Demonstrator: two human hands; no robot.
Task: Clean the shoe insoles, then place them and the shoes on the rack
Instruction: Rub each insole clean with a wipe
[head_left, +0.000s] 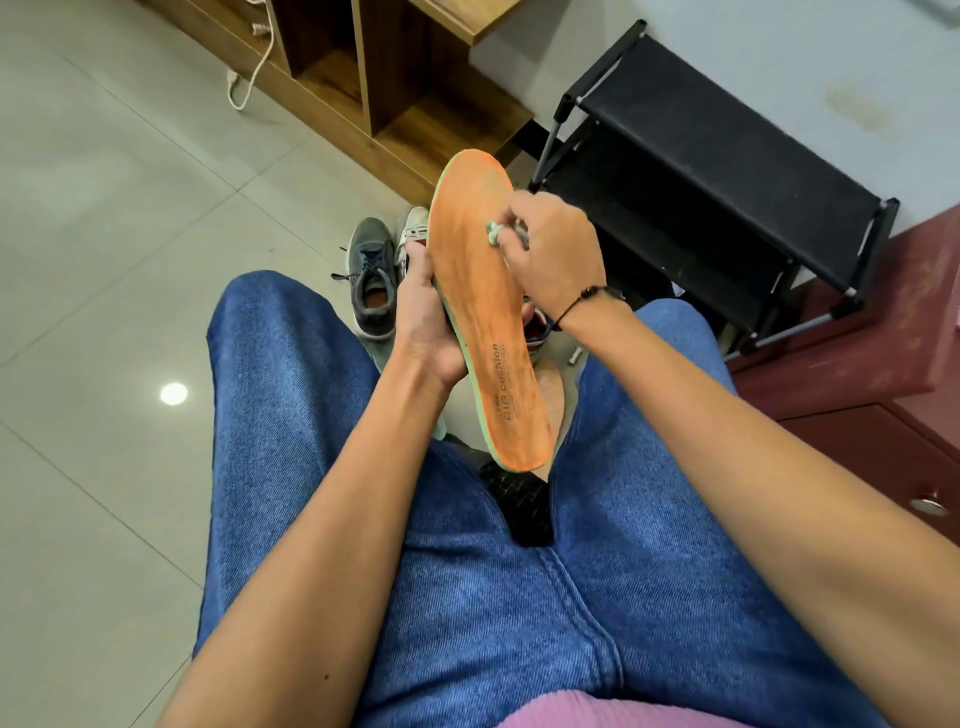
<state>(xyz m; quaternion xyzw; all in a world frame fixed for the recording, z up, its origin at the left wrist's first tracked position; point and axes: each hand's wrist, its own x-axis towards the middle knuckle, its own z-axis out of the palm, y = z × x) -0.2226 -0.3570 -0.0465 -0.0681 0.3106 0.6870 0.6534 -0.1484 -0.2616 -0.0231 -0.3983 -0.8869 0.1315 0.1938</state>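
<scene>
The left hand (423, 317) grips the orange insole (485, 306) at its nine o'clock edge, held above the lap. The right hand (553, 249) pinches a small wipe (493, 232) against its upper half. Hard rubbing could bend the insole or twist it loose.

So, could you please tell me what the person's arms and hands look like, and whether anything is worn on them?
Both forearms are bare, with no sleeves or gloves in view. The right hand has a thin black cord bracelet with a dark bead round its wrist. The left hand and its wrist carry nothing: no watch, band or ring shows.
</scene>
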